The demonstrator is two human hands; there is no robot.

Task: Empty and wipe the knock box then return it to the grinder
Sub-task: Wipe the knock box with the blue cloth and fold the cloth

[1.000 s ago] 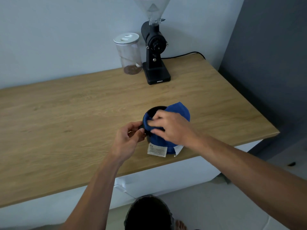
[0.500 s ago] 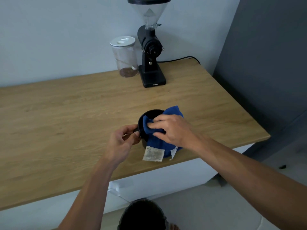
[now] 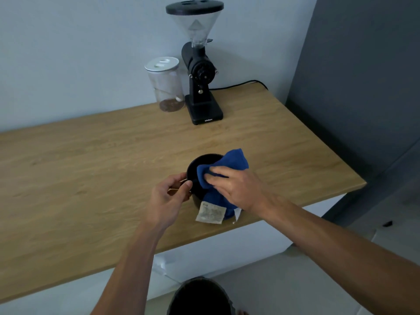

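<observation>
The round black knock box [image 3: 195, 172] stands on the light wooden counter [image 3: 91, 160] close to its front edge, within easy reach of both hands. The left hand [image 3: 167, 201] pinches the box's near-left rim between thumb and fingertips, apparently to keep it from turning or sliding. The right hand [image 3: 234, 186] presses a crumpled blue cloth [image 3: 223, 163] down into the opening, fingers spread flat over the fabric; the cloth's white care label [image 3: 211, 214] hangs over the front wall. The tall black coffee grinder [image 3: 201, 71], where the box must return, waits at the back beside a clear lidded jar [image 3: 165, 85], well apart.
</observation>
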